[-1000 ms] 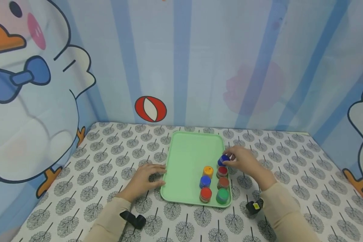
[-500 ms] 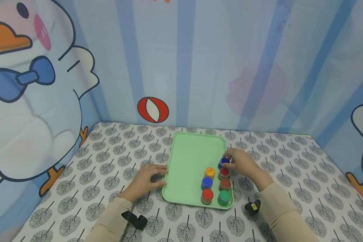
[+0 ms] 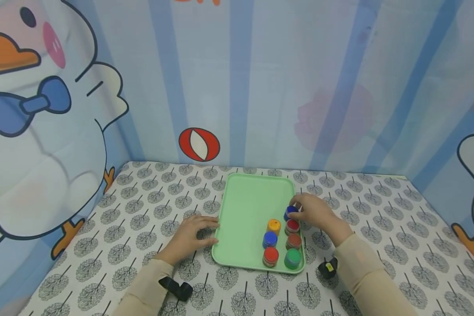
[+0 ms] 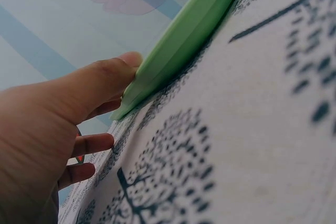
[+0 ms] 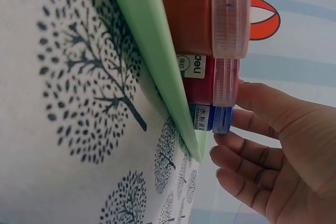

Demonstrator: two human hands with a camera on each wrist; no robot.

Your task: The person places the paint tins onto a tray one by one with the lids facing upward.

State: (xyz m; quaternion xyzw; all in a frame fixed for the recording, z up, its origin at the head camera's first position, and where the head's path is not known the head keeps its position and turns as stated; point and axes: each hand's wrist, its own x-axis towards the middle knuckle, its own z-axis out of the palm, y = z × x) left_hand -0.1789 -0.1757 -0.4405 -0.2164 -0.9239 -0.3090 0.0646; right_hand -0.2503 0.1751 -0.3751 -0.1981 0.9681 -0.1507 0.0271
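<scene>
My right hand (image 3: 314, 213) pinches the lid of a dark blue paint jar (image 3: 290, 213), which stands on the right side of a green tray (image 3: 249, 188). In the right wrist view the fingers curl around this blue jar's (image 5: 202, 117) lid, beside a dark red jar (image 5: 202, 77) and a brown one (image 5: 189, 19). Toward the front of the tray, jars with red, blue, orange, brown and green lids stand in two columns. My left hand (image 3: 189, 237) rests at the tray's left rim, fingers spread; the left wrist view puts its thumb (image 4: 118, 69) against the rim.
The table wears a white cloth (image 3: 150, 219) printed with grey trees. Behind it hangs a blue striped backdrop (image 3: 205, 79) with a cartoon duck. Black camera straps (image 3: 175, 288) circle both wrists.
My right hand has shifted the dark blue jar slightly, setting it closer behind the dark red one. My left hand stays at the tray's rim. The head view tilted a little.
</scene>
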